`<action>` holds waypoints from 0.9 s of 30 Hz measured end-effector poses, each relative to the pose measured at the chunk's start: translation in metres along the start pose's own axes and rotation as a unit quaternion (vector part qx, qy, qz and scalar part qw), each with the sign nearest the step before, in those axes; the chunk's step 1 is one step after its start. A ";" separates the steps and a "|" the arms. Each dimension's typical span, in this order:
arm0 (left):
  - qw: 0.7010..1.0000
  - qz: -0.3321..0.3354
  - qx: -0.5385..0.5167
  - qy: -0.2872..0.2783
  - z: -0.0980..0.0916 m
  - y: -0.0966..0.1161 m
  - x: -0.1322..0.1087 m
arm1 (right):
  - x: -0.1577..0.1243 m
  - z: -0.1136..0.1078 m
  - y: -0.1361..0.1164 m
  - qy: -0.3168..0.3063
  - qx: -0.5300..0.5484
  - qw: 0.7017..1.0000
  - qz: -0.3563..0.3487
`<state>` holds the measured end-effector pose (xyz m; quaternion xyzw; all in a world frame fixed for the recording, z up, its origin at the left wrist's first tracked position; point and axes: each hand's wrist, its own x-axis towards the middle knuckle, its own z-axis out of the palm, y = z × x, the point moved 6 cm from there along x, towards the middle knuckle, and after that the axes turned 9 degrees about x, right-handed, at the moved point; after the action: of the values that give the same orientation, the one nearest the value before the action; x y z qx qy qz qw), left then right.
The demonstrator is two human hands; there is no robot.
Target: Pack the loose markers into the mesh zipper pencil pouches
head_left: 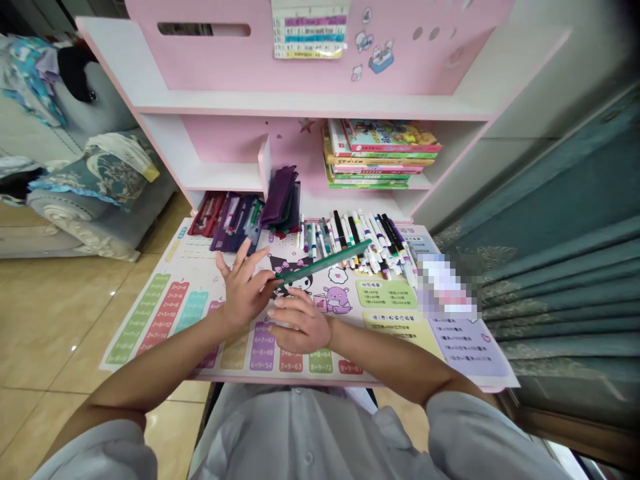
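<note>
- Far left: grey upholstered sofa (75, 220) with a patterned cushion (100, 170) and loose fabric items on it. Beige tile floor (60, 320) extends below it.
- Left of centre: the multiplication-table desk mat (165, 313) covers the tabletop (290, 380) and runs beneath both hands.
- Left hand (243, 290): positioned on the mat, with fingers spread upward. The near end of the green ruler is pinched at the hand's right side.
- Centre: green ruler (325, 263), held tilted, rising toward the right above the mat. Its far end is just in front of the markers.
- Right hand (300, 323): positioned just below the ruler, fingers loosely curled and pointing left, partly closed. It visibly holds nothing; contact with the ruler cannot be confirmed.
- Upper centre: pink-and-white shelf unit (310, 100). Purple cloth-like sheets (280, 200) stand at its base, left of a row of felt-tip markers (360, 237) lying on the mat's upper edge.
- Upper right of centre: stacked books (383, 153) lie on the shelf.
- Right: a pixelated item (445, 287) lies at the mat's edge; its type cannot be determined. Teal curtain (550, 233) hangs beyond it.
</note>
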<state>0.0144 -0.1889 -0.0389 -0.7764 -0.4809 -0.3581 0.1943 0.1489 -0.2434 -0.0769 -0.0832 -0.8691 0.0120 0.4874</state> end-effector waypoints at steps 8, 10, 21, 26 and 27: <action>0.999 -0.012 -0.005 -0.038 0.002 -0.006 -0.008 | 0.024 -0.033 0.056 -0.046 -0.058 0.964 0.256; 0.999 -0.011 -0.022 -0.049 0.003 -0.008 -0.008 | 0.026 -0.036 0.066 -0.095 -0.063 0.955 0.275; 0.977 -0.086 -0.094 -0.173 0.027 -0.023 -0.011 | 0.023 -0.036 0.057 -0.144 -0.099 0.942 0.286; 0.957 -0.045 -0.142 -0.249 0.037 -0.021 -0.014 | 0.019 -0.028 0.056 -0.166 -0.111 0.923 0.329; 0.956 -0.034 -0.144 -0.253 0.037 -0.020 -0.013 | 0.019 -0.026 0.057 -0.176 -0.102 0.915 0.349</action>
<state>0.0066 -0.1641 -0.0743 -0.8446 -0.4834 -0.2222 -0.0599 0.1689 -0.1859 -0.0528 -0.4273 -0.8529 0.1068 0.2802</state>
